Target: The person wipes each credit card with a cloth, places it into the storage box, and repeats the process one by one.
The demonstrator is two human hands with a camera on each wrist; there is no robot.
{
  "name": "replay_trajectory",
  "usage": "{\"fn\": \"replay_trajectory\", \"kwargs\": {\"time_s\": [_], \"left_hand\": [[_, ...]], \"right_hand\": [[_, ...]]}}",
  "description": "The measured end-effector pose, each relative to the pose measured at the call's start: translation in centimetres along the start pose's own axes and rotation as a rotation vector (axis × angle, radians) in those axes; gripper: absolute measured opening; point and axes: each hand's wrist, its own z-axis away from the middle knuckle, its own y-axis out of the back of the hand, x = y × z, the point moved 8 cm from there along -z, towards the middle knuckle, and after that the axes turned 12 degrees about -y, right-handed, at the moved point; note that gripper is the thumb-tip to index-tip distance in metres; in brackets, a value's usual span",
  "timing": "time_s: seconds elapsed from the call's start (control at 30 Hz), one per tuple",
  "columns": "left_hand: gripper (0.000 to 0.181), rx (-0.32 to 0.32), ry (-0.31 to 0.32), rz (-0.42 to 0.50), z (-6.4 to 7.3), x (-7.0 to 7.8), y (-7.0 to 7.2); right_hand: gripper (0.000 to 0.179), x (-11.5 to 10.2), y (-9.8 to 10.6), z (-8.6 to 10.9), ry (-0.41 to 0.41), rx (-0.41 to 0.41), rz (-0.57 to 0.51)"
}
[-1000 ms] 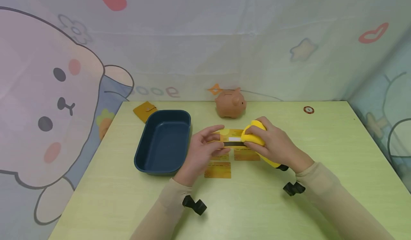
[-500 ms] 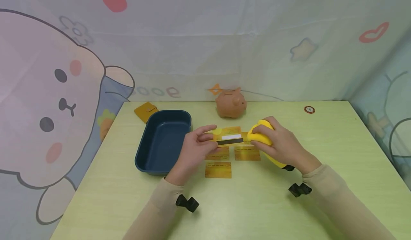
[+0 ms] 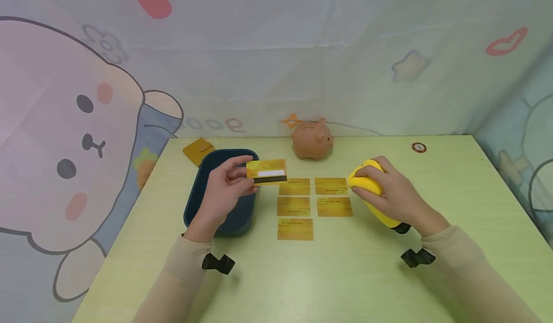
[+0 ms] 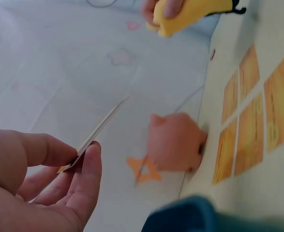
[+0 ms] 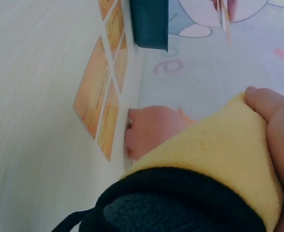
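Front strip: table (image 3: 337,275) is giving room between the two sleeves (image 3: 162,282), nearer than the lowest card.
Middle lane: space is running over the five flat cards (image 3: 294,207), between held card (image 3: 267,172) and yellow toy (image 3: 365,184).
Lane sides: left hand (image 3: 226,186) is blocking one, right hand (image 3: 393,191) the other.
Back: piggy bank (image 3: 312,140) is standing in the way; room is stretching from it to the chip (image 3: 419,148).
Box (image 3: 203,176): left side is showing a way in, left hand is covering the right.
Wallet (image 3: 198,151): is sitting just beside the box's back-left corner.
Cloth (image 3: 345,73): is walling off the back.
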Motion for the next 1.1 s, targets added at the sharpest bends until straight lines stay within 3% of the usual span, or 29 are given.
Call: {"fn": "replay_trajectory", "kwargs": {"time_s": [0.37, 0.63, 0.83, 1.1], "left_hand": [[0.056, 0.023, 0.079, -0.163, -2.0, -1.4, 6.0], [0.058, -0.018, 0.158, -0.282, -3.0, -3.4, 8.9], [0.056, -0.07, 0.243, -0.352, -3.6, -5.2, 9.6], [0.056, -0.146, 0.31, -0.404, -5.5, -7.1, 8.3]], "right_hand": [[0.024, 0.9, 0.8, 0.5, -0.026, 0.002, 0.0], [0.025, 1.4, 1.1, 0.7, -0.028, 0.011, -0.005], [0.025, 1.5, 1.1, 0.8, -0.034, 0.01, -0.012], [0.026, 1.5, 1.0, 0.8, -0.027, 0.015, -0.026]]}}
